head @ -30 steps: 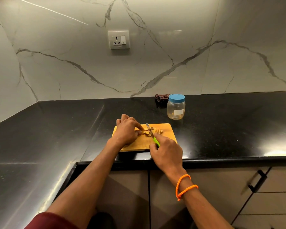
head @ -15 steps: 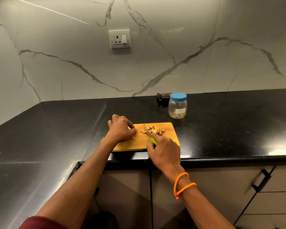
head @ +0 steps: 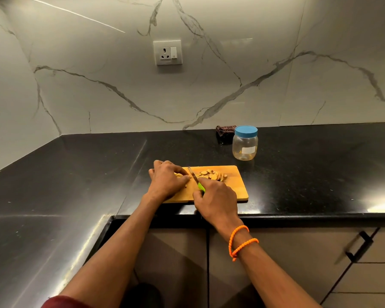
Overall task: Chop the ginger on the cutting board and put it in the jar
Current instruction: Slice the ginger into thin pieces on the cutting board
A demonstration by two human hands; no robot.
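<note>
Board (head: 236,192), counter front edge: left hand (head: 168,181) now further left, pinning uncut ginger (head: 178,174); right hand (head: 216,201) gripping knife (head: 193,176). Slices (head: 213,175) accumulating; jar (head: 245,144) lidded.

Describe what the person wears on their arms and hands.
Both hands are bare, with no gloves or rings visible. The right hand has two bright orange beaded cord bracelets looped around its wrist. The left hand has a bare wrist and forearm; a dark red sleeve shows only at the bottom edge of the frame.

head view looks down, forward over the counter (head: 298,185).
</note>
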